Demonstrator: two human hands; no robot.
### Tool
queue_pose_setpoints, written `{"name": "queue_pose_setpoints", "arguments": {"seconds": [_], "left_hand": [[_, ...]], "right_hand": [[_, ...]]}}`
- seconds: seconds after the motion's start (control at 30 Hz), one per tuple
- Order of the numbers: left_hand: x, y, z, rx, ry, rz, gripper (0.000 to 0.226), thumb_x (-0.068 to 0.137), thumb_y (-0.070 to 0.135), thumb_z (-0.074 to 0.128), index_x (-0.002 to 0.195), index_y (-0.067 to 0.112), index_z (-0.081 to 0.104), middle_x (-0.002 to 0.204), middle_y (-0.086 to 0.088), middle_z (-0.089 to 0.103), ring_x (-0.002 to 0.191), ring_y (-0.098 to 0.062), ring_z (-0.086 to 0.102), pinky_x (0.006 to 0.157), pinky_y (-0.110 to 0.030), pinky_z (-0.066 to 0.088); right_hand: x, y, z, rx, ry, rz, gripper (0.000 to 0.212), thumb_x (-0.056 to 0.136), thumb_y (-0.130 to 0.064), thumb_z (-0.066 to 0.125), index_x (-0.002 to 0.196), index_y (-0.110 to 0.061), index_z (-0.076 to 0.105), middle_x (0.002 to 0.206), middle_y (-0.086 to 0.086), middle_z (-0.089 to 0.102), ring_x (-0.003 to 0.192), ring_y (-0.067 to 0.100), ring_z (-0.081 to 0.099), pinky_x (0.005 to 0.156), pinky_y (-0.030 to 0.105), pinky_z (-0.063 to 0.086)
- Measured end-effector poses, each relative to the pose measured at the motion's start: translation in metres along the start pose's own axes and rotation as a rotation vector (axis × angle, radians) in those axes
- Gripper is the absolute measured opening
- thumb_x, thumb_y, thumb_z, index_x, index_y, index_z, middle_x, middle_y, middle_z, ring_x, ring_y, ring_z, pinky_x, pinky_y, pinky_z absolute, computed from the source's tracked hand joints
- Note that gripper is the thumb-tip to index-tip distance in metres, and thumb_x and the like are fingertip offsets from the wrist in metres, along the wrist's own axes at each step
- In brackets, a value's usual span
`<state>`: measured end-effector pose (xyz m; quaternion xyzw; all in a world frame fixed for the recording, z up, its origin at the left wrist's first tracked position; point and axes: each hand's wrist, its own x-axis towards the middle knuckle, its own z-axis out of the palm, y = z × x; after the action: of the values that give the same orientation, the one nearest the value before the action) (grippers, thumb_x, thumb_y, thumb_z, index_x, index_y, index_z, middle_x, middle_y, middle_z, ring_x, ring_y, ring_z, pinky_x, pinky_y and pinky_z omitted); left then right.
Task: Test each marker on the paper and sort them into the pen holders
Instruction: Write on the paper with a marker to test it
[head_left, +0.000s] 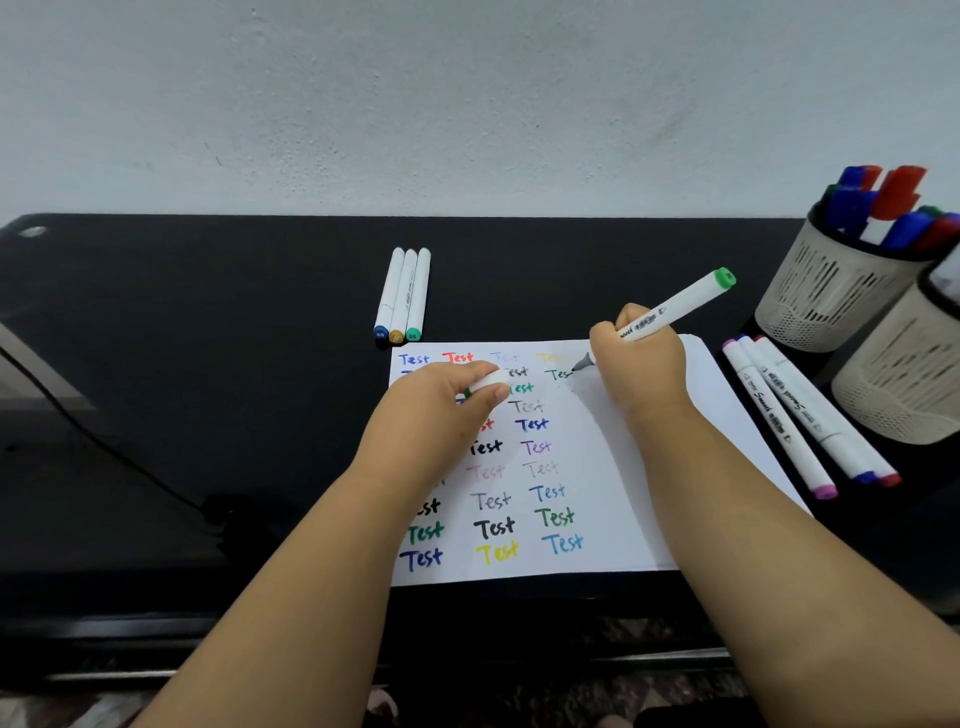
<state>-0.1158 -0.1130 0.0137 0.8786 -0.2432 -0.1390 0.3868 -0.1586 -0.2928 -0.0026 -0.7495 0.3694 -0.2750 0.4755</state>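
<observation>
Right hand grips a green marker, its tip touching the paper beside an unfinished green "Tes". Left hand pinches the white cap and hides several words beneath. Rows of coloured "Test" fill the sheet. Print on the barrel is too small to read. Two holders stand right, partly cut off.

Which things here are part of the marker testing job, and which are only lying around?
Part of the job:
- white green-capped marker in the right hand
- its cap in the left hand
- white paper sheet
- three white markers above the paper
- three white markers right of it
- two beige mesh pen holders

Lying about:
- black cable on the black table
</observation>
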Motion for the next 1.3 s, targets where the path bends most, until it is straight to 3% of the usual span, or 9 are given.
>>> {"name": "queue_pose_setpoints", "arguments": {"seconds": [0.17, 0.37, 0.5, 0.7, 0.87, 1.0, 1.1, 1.23, 1.3], "left_hand": [[0.0, 0.0, 0.0, 0.003, -0.002, -0.008, 0.036, 0.092, 0.042, 0.052, 0.128, 0.036, 0.055, 0.132, 0.016, 0.054, 0.103, 0.001, 0.047, 0.08, -0.017, 0.031], [0.001, -0.004, -0.001, 0.005, 0.001, -0.02, 0.039, 0.091, 0.044, 0.053, 0.129, 0.036, 0.054, 0.136, 0.016, 0.05, 0.122, -0.005, 0.045, 0.086, -0.018, 0.032], [-0.001, -0.005, -0.002, 0.023, -0.013, -0.01, 0.04, 0.091, 0.045, 0.053, 0.13, 0.035, 0.053, 0.137, 0.013, 0.05, 0.124, -0.007, 0.044, 0.09, -0.019, 0.032], [-0.011, -0.005, -0.005, -0.172, -0.065, -0.034, 0.038, 0.086, 0.041, 0.063, 0.123, 0.035, 0.06, 0.122, 0.013, 0.062, 0.1, 0.003, 0.051, 0.076, -0.015, 0.037], [-0.017, -0.002, -0.007, -0.307, -0.113, -0.037, 0.036, 0.08, 0.038, 0.07, 0.116, 0.036, 0.063, 0.089, 0.027, 0.061, 0.084, 0.014, 0.053, 0.069, -0.01, 0.037], [-0.02, -0.002, -0.005, -0.342, -0.133, -0.019, 0.028, 0.077, 0.035, 0.073, 0.104, 0.04, 0.066, 0.081, 0.03, 0.062, 0.081, 0.014, 0.056, 0.075, -0.009, 0.04], [-0.022, -0.002, -0.006, -0.357, -0.16, 0.009, 0.02, 0.077, 0.032, 0.074, 0.087, 0.046, 0.063, 0.071, 0.034, 0.063, 0.073, 0.019, 0.057, 0.066, -0.004, 0.04], [-0.022, 0.001, -0.005, -0.384, -0.154, 0.052, 0.022, 0.078, 0.028, 0.074, 0.092, 0.043, 0.067, 0.074, 0.031, 0.066, 0.071, 0.018, 0.058, 0.059, 0.0, 0.041], [-0.022, 0.002, -0.004, -0.374, -0.151, 0.064, 0.025, 0.077, 0.03, 0.074, 0.097, 0.042, 0.067, 0.083, 0.027, 0.068, 0.081, 0.015, 0.059, 0.069, -0.006, 0.043]], "right_hand": [[0.001, 0.001, 0.0, -0.027, -0.026, 0.004, 0.033, 0.085, -0.008, 0.048, 0.061, -0.018, 0.027, 0.055, -0.004, 0.028, 0.048, 0.01, 0.025, 0.041, 0.014, 0.025], [0.002, -0.003, -0.004, 0.116, 0.0, 0.079, 0.032, 0.083, -0.009, 0.048, 0.06, -0.019, 0.028, 0.058, -0.003, 0.031, 0.053, 0.011, 0.027, 0.049, 0.02, 0.027], [0.001, -0.008, -0.008, 0.152, -0.096, 0.14, 0.028, 0.084, -0.015, 0.052, 0.062, -0.019, 0.035, 0.057, 0.0, 0.038, 0.052, 0.012, 0.032, 0.053, 0.022, 0.032], [-0.017, -0.014, -0.026, 0.35, -0.205, 0.117, 0.038, 0.089, -0.018, 0.06, 0.057, -0.018, 0.039, 0.046, -0.004, 0.042, 0.04, 0.007, 0.033, 0.044, 0.019, 0.031], [-0.045, -0.014, -0.034, 0.59, -0.225, 0.114, 0.04, 0.09, -0.016, 0.062, 0.059, -0.017, 0.035, 0.047, -0.001, 0.045, 0.04, 0.008, 0.03, 0.041, 0.018, 0.027], [-0.057, -0.017, -0.036, 0.582, -0.217, 0.082, 0.041, 0.09, -0.014, 0.06, 0.058, -0.016, 0.035, 0.045, -0.002, 0.045, 0.04, 0.009, 0.03, 0.043, 0.019, 0.028], [-0.062, -0.021, -0.035, 0.547, -0.232, 0.052, 0.04, 0.09, -0.013, 0.06, 0.058, -0.015, 0.036, 0.045, -0.003, 0.045, 0.04, 0.006, 0.036, 0.043, 0.018, 0.03], [-0.067, -0.022, -0.03, 0.489, -0.28, 0.039, 0.037, 0.091, -0.013, 0.06, 0.061, -0.015, 0.039, 0.046, -0.006, 0.048, 0.043, 0.005, 0.042, 0.045, 0.018, 0.034], [-0.069, -0.023, -0.026, 0.455, -0.312, 0.03, 0.035, 0.091, -0.014, 0.061, 0.062, -0.015, 0.04, 0.047, -0.005, 0.049, 0.044, 0.006, 0.044, 0.047, 0.019, 0.035]]}}
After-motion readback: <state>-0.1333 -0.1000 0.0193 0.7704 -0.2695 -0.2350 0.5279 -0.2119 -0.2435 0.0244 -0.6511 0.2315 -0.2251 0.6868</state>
